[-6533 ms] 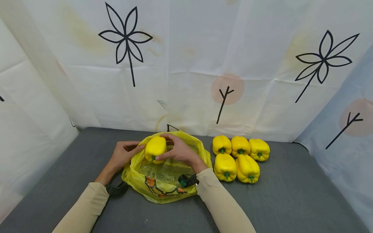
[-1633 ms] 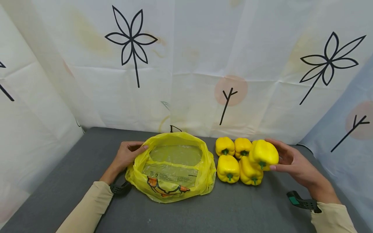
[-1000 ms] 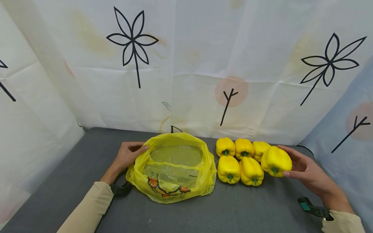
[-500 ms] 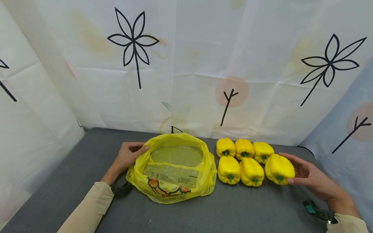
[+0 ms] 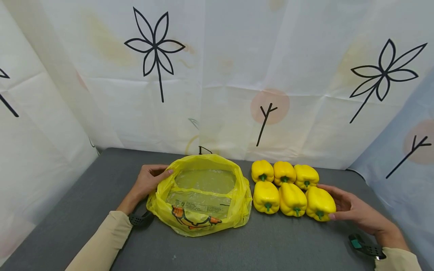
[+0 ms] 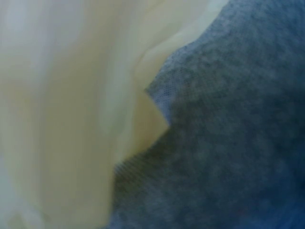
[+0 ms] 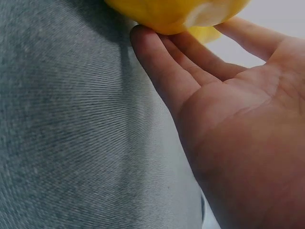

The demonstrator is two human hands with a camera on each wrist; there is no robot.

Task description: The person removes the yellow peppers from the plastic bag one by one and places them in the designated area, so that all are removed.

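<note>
My left hand (image 5: 147, 182) holds the left rim of a yellow plastic bag (image 5: 243, 192), thumb on the edge. The bag stands with its mouth wide, and its printed bottom shows inside. My right hand (image 5: 359, 212) grips a yellow bell pepper (image 5: 320, 203) from its right side, thumb in front and fingers behind. That pepper sits at the right end of the front row, beside another bell pepper (image 5: 292, 199). In the right wrist view, the fingertips touch the underside of the pepper (image 7: 176, 12). Pale, blurred film (image 6: 71, 109) fills the left of the left wrist view.
More yellow bell peppers stand close together: one (image 5: 266, 197) at the front row's left end, and three behind, including one (image 5: 306, 176) at the back right. All are on a grey cloth-covered table (image 5: 217, 252). A patterned white curtain (image 5: 223, 75) rises behind it.
From over the bag, my right hand has carried the pepper right and lowered it to the front row. Over the last half second it moved left, closer to its neighbour. The left hand stays at the rim.
</note>
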